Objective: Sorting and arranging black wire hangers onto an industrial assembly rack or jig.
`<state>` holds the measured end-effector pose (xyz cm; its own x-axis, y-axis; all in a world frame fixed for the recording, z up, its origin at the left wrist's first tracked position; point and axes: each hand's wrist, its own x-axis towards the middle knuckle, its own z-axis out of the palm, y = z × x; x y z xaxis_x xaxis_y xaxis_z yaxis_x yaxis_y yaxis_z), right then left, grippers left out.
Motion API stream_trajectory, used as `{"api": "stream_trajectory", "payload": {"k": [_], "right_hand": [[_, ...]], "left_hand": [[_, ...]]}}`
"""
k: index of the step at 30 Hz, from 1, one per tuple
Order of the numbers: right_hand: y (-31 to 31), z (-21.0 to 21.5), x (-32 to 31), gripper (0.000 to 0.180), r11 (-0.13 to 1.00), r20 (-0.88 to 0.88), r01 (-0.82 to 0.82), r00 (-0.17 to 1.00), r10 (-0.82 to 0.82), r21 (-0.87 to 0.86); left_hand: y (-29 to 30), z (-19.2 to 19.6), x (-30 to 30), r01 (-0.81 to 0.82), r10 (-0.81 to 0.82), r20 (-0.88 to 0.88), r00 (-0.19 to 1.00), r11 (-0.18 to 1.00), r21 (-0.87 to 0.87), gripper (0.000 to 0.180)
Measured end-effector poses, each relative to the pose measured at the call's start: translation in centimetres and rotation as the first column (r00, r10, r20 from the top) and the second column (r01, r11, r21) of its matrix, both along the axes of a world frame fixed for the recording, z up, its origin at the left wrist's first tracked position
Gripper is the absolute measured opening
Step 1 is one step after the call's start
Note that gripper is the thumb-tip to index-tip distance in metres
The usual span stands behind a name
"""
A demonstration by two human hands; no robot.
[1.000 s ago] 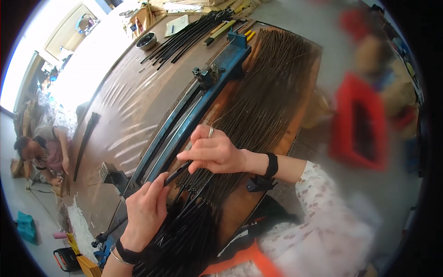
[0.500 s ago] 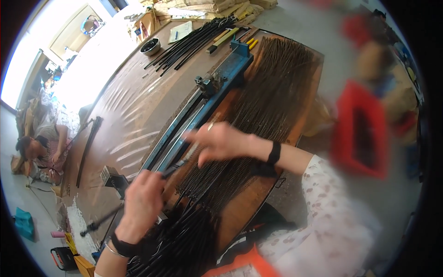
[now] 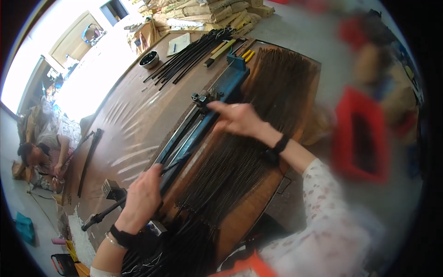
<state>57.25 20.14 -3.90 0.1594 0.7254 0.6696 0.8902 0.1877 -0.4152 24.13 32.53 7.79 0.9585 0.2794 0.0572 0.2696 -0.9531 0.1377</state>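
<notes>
In the lower left, my left hand (image 3: 142, 198) is closed around a black rod (image 3: 107, 213) that runs from a thicker end at the lower left up toward the blue rail. A long blue metal fixture (image 3: 230, 84) with a channel lies across the table. My right hand (image 3: 241, 120) is over it, index finger stretched to the small metal clamp block (image 3: 203, 100), thumb apart below. Whether the fingertip touches the block is unclear. Beneath my right arm are many dark coiled springs (image 3: 226, 171) in rows. Black rods (image 3: 184, 237) are bunched at the near side.
At the far side are more black rods (image 3: 189, 57), a bowl (image 3: 149, 60) of small dark pieces, a notepad (image 3: 179, 45) and yellow-handled pliers (image 3: 249, 56). A red crate (image 3: 344, 138) stands at the right. Another person (image 3: 53, 152) sits at the left.
My right hand has moved up along the blue fixture, away from my left hand, to the clamp block. My left hand stays around the black rod, nearly in place.
</notes>
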Motion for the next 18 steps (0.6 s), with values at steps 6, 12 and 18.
{"api": "stream_trajectory", "payload": {"k": [6, 12, 18], "right_hand": [[-2.6, 3.3, -1.8, 0.049, 0.925, 0.253, 0.038, 0.957, -0.143, 0.377], [-0.6, 1.1, -3.3, 0.049, 0.910, 0.261, -0.193, 0.960, 0.099, 0.366], [1.0, 1.9, -8.5, 0.055, 0.997, -0.109, -0.058, 0.992, 0.064, 0.055]], "left_hand": [[-0.4, -0.3, 0.9, 0.073, -0.075, 0.106, 0.992, 0.997, 0.017, 0.017], [-0.4, -0.4, 1.1, 0.095, -0.105, 0.084, 0.991, 0.989, 0.110, 0.037], [-0.1, -0.1, -2.9, -0.047, 0.045, 0.016, 0.999, 0.993, 0.107, 0.050]]}}
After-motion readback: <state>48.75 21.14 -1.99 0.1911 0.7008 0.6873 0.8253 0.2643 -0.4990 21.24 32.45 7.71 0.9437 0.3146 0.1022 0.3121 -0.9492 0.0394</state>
